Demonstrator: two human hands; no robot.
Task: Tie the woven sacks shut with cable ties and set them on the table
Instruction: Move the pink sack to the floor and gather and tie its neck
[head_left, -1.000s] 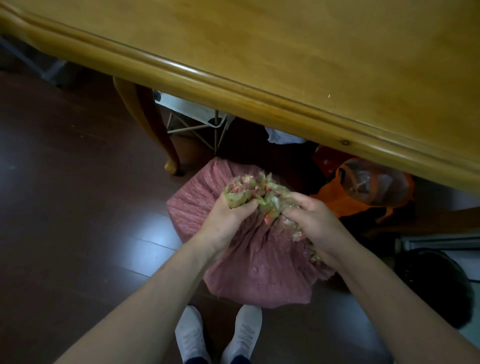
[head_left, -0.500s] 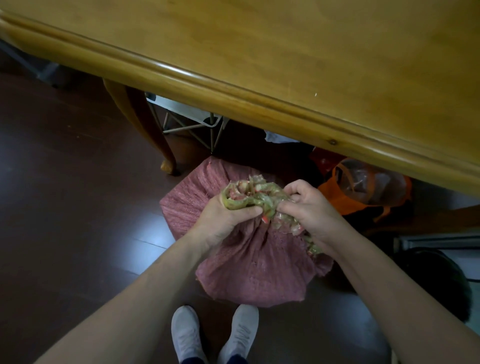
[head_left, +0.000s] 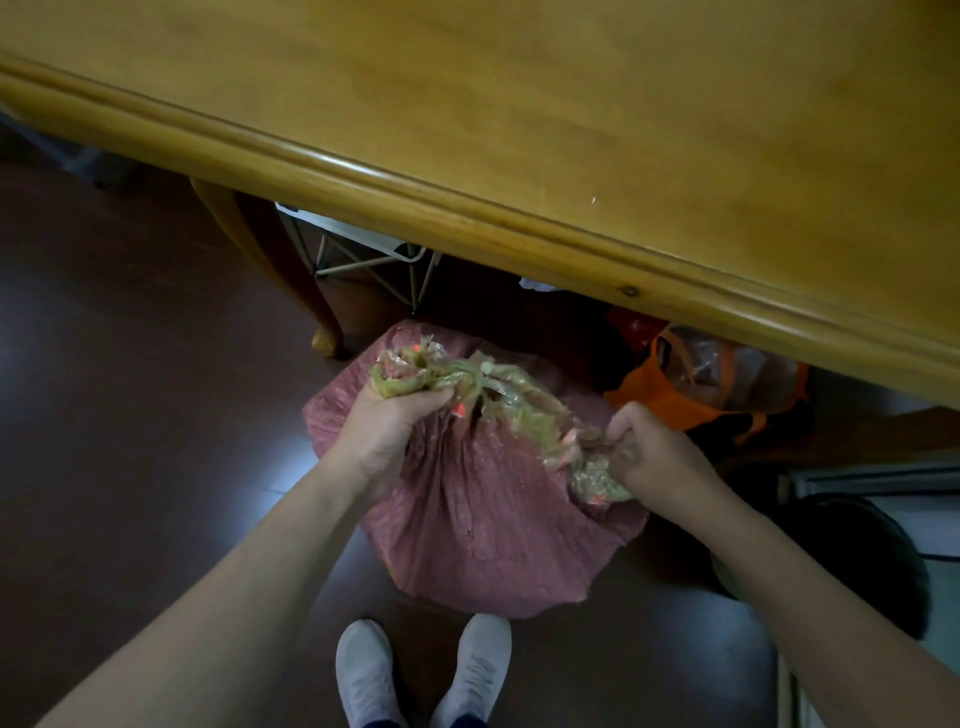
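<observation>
Sack (head_left: 483, 519) mouth bunched, clenched by left hand (head_left: 387, 431) and right hand (head_left: 655, 457); contents hidden.

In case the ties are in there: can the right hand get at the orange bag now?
Likely yes, once freed: the right hand grips the sack's mouth, but the orange bag lies just beyond, nothing between.

Change in hold over one second. The right hand (head_left: 652, 457) has drawn away from the left hand (head_left: 387, 423); earlier close together, they are now well apart. The gathered mouth (head_left: 514, 395) of the woven sack (head_left: 483, 525), formerly a tight bunch between both grips, is pulled out into a long strip from the left grip to the right, which now pinches a stretch of rim farther along.
</observation>
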